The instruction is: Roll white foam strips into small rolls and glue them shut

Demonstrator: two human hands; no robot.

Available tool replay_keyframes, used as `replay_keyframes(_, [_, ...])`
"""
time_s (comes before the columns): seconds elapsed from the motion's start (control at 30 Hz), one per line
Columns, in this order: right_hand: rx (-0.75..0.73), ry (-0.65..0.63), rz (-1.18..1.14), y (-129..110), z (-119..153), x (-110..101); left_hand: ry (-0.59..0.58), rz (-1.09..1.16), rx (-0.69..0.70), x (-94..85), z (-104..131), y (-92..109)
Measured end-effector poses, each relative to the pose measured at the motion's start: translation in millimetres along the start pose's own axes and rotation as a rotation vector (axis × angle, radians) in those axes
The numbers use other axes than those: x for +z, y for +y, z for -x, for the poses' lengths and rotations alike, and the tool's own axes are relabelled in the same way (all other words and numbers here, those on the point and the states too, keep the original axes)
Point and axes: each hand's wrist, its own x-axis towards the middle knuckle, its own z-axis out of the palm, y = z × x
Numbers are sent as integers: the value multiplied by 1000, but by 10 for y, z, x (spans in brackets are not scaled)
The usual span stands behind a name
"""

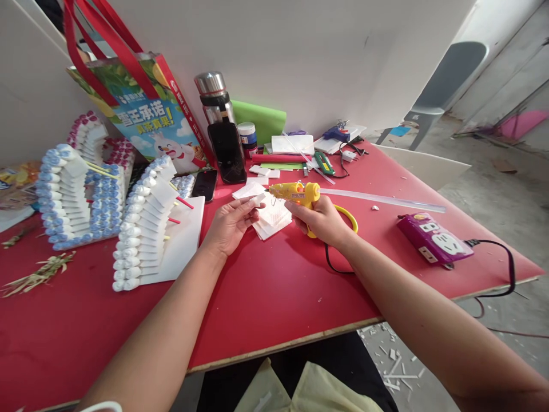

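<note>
My right hand (323, 220) is closed round the handle of a yellow hot glue gun (295, 193), its nozzle pointing left. A long clear glue stick (381, 200) sticks out of the gun's back. Between thumb and fingers my left hand (231, 223) pinches a small white piece (256, 200), close to the nozzle; its exact kind I cannot make out. Below both hands lies a stack of white paper pieces (271, 220). To the left stands a fan-shaped white model (146, 229) edged with rolled white buds, on a white board (186, 246).
Blue-and-white models (77, 194) and a gift bag (150, 114) stand at the left. A steel flask (211, 94) and an upright black phone (227, 151) are behind my hands. A green cutter (325, 162) lies at the back; a purple power strip (435, 237) sits right.
</note>
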Motion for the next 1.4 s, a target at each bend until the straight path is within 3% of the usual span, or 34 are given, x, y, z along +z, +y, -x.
replay_keyframes(0.17, [29,108,-14,-4,-34,-67,18,21,-8,-15,-5,0])
replay_keyframes(0.33, [112,385,150,38,-21,-386,3,21,-8,-5,-2,-4])
replay_keyframes(0.53, [213,545,419,344,76,-866,-36,28,-2,20,21,1])
replay_keyframes(0.73, [318,648,619,603,93,-1063,-77,23,12,51,62,34])
replay_keyframes(1.03, [346,529,786,549,185,-1059,-112,64,38,138,116,60])
replay_keyframes(1.27, [266,455,886,453,440,-1056,-121,101,67,110,85,26])
replay_keyframes(1.4, [251,432,903,365,728,-1026,-120,118,81,92,82,25])
